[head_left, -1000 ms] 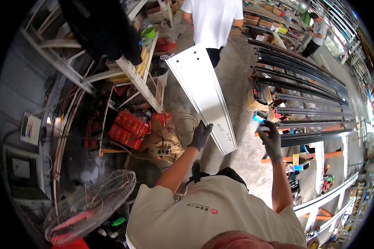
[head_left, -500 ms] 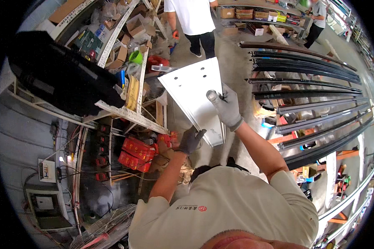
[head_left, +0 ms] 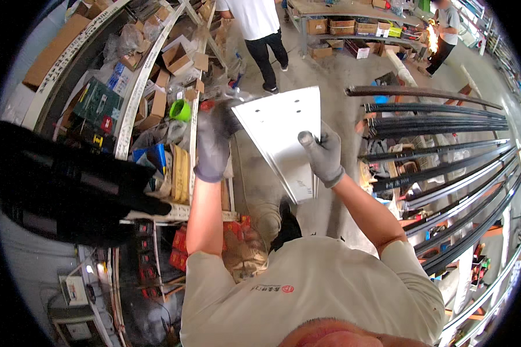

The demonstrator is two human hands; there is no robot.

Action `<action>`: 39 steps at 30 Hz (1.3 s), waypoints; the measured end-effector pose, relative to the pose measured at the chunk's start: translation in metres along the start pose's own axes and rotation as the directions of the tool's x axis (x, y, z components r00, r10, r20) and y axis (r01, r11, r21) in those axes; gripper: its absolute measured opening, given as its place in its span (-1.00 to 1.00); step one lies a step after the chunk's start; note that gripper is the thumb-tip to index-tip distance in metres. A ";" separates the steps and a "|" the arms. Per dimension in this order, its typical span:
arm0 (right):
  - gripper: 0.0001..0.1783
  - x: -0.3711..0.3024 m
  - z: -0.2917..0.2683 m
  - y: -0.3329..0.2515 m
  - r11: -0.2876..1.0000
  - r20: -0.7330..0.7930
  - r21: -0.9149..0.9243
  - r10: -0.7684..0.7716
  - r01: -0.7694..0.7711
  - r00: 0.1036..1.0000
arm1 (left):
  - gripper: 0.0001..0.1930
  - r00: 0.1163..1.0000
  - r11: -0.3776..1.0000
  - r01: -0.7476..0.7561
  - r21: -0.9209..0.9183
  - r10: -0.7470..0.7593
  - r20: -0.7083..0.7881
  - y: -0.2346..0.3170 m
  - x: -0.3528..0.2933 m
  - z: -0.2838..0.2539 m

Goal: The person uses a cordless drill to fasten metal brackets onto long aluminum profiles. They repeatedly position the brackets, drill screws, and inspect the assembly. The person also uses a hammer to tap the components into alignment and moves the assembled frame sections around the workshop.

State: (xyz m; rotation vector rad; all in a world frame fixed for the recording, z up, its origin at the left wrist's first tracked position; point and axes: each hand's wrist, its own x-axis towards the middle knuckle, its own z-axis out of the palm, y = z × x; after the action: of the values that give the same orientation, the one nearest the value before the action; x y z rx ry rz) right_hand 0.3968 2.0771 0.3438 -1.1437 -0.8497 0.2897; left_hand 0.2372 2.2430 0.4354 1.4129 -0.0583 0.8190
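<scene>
A long white metal profile (head_left: pixel 281 133) with a few dark holes near its far end is held out in front of my body. My right hand (head_left: pixel 325 155), in a grey glove, clasps its right edge, thumb lying over the face. My left hand (head_left: pixel 213 144), gloved too, is up by the far left corner of the profile. Its fingers are smeared by motion, so whether they touch or hold anything is unclear. A blurred, shiny piece (head_left: pixel 235 94) shows just beyond that corner.
Shelving (head_left: pixel 139 87) with cartons and a green tub (head_left: pixel 180 110) stands left. Dark long profiles (head_left: pixel 440 124) lie on supports at right. One person in a white shirt (head_left: pixel 255 20) is ahead; another person (head_left: pixel 446 29) stands far right beside a bright orange flare (head_left: pixel 432 37).
My left hand has left the profile's near end and swung up to its far left corner. The profile has shifted slightly right in view, still in my right hand. The orange flare has appeared.
</scene>
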 end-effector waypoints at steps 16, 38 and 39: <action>-0.48 0.292 0.074 0.186 0.998 -0.032 -0.053 -0.026 0.025 0.999 | -0.32 0.946 0.869 0.319 -0.378 -0.265 0.189 -0.122 0.316 -0.165; -0.54 0.854 0.066 0.463 0.995 0.100 0.028 -0.094 0.091 0.991 | -0.36 0.963 0.885 0.260 -0.385 -0.265 0.041 -0.374 0.809 -0.369; -0.55 0.879 0.072 0.479 0.997 0.092 0.019 -0.081 0.080 0.992 | -0.31 0.958 0.896 0.283 -0.342 -0.281 0.057 -0.388 0.830 -0.389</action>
State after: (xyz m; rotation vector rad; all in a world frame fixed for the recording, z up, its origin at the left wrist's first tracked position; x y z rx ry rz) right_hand 1.0272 2.8571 0.3198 -1.0855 -0.9716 0.2836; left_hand 0.8861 2.9983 0.4405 1.0570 -0.0012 0.5309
